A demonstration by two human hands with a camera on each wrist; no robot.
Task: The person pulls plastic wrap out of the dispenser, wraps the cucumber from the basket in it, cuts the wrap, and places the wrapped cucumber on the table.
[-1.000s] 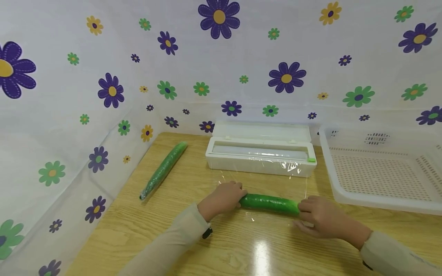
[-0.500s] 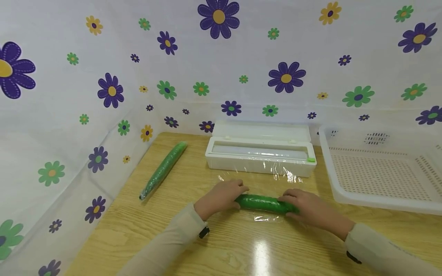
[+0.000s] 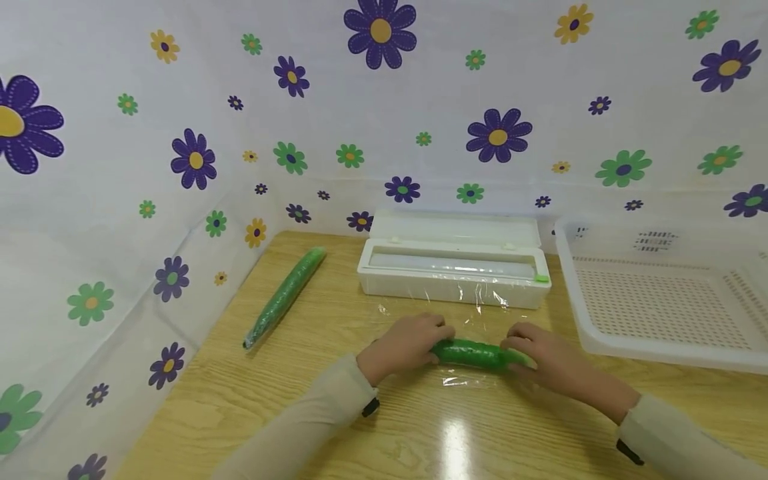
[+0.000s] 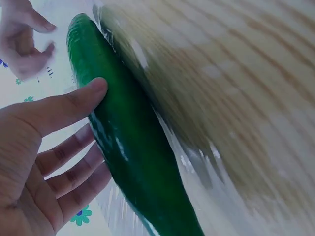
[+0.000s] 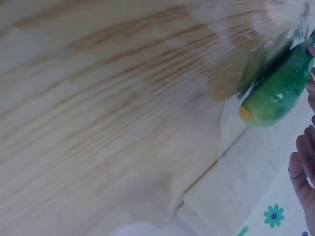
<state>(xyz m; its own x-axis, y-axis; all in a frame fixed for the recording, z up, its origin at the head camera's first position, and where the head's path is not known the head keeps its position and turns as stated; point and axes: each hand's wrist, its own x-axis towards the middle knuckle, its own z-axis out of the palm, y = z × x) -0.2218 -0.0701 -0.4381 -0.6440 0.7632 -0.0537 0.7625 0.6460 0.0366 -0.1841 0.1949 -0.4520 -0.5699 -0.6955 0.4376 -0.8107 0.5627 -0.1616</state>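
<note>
A green cucumber (image 3: 471,354) lies crosswise on a sheet of cling film (image 3: 457,382) in front of the white film dispenser (image 3: 384,285). My left hand (image 3: 411,341) holds its left part, thumb on one side and fingers on the other, as the left wrist view shows along the cucumber (image 4: 130,132). At the right end is my right hand (image 3: 552,360), its fingers loosely bent. A gap separates this right hand (image 5: 304,169) from the cucumber's pale tip (image 5: 263,110) in the right wrist view. Film clings along the cucumber's side.
Behind the hands, the dispenser's lid (image 3: 456,228) stands raised over a film roll (image 3: 450,264). Another cucumber (image 3: 285,297), wrapped in film, lies at the left. A white perforated basket (image 3: 591,340) stands at the right. A flowered sheet (image 3: 432,87) hangs behind the table.
My right hand moved left onto the cucumber's right part, then back right and off it. The cucumber and my left hand shifted slightly left, then right. The film's folds changed.
</note>
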